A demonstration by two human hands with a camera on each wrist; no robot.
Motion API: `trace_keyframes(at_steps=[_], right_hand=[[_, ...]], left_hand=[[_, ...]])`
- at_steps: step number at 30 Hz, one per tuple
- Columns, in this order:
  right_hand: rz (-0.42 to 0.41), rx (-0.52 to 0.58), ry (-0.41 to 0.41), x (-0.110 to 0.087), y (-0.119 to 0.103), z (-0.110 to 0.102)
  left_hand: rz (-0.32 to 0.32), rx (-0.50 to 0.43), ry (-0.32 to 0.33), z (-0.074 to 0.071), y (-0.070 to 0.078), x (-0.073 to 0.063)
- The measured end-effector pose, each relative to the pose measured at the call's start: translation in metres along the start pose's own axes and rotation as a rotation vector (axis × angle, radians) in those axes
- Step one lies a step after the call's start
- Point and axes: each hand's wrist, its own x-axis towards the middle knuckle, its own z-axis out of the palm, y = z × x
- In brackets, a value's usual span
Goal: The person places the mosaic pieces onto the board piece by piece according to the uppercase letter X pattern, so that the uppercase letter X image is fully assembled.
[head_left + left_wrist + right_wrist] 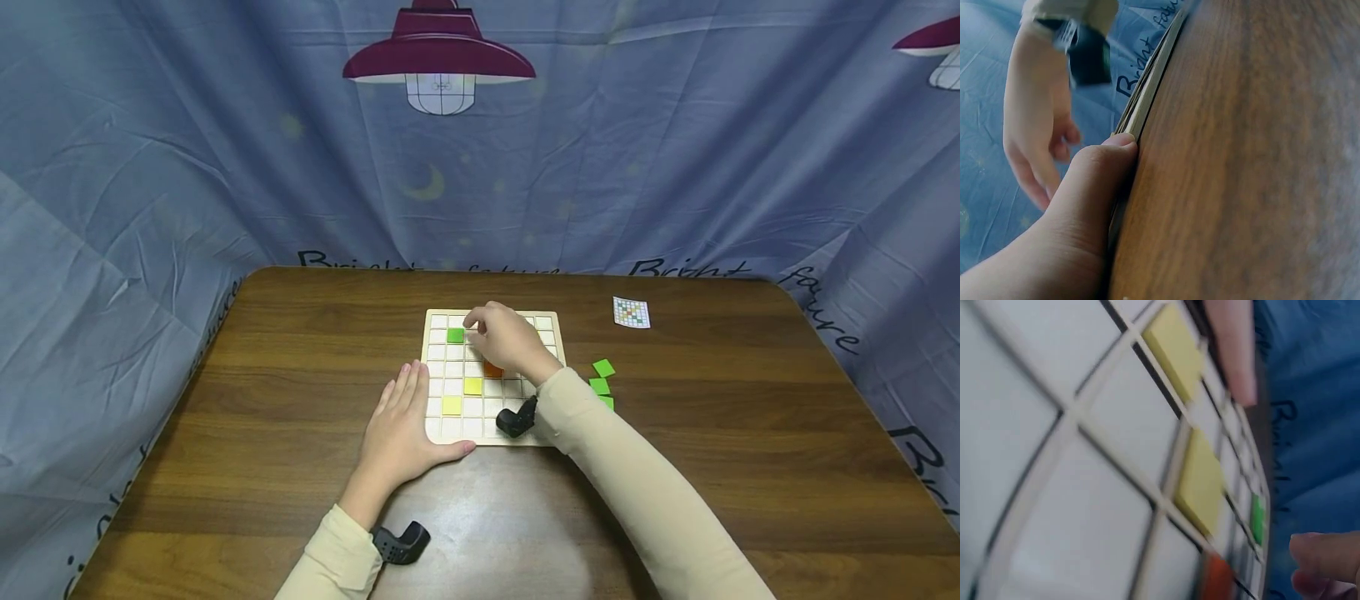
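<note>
The fingers of the left hand (397,425) lie straight along the board's left edge, thumb stretched out to its near edge; in the left wrist view the thumb tip touches the rim. They press against the board (453,369) rather than grip it. The right hand (508,337) hangs over the board's far half, fingers curled, their tips just right of the green tile (455,335) near the far left corner — whether they pinch anything, I cannot tell.

Countable on the board: one green tile, one orange tile (492,372) partly under the right hand, and two yellow ones. The first yellow tile (472,386) sits third from the left and third from the near edge; the second yellow tile (452,406) is second from both. Part of the board is hidden by the right hand and sleeve (637,475).

Three loose green tiles (603,367) lie on the tabletop (720,433) just beyond the board's right edge, the nearest partly behind the sleeve. One small card (632,312) with a coloured grid lies near the tabletop's far edge.

The board looks square — no clear long axis — its far side roughly parallel to the tabletop's far edge. The card's long axis runs left to right, right end slightly nearer.
</note>
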Motion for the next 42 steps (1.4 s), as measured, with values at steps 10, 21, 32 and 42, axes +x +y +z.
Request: trace_keyframes(at_steps=[10, 21, 32, 42], right_hand=[[0.035, 0.044, 0.062, -0.046, 0.066, -0.052], [0.02, -0.003, -0.017, -0.092, 0.143, -0.07], [0.022, 0.045, 0.003, -0.112, 0.172, -0.054], [0.095, 0.154, 0.141, -0.101, 0.175, -0.053]], left_hand=[[-0.001, -0.008, -0.003, -0.002, 0.0, 0.001], [-0.008, -0.031, -0.016, -0.002, -0.002, 0.0], [-0.006, -0.023, -0.023, -0.001, -0.001, -0.001], [-0.004, -0.019, -0.028, 0.0, 0.0, -0.001]])
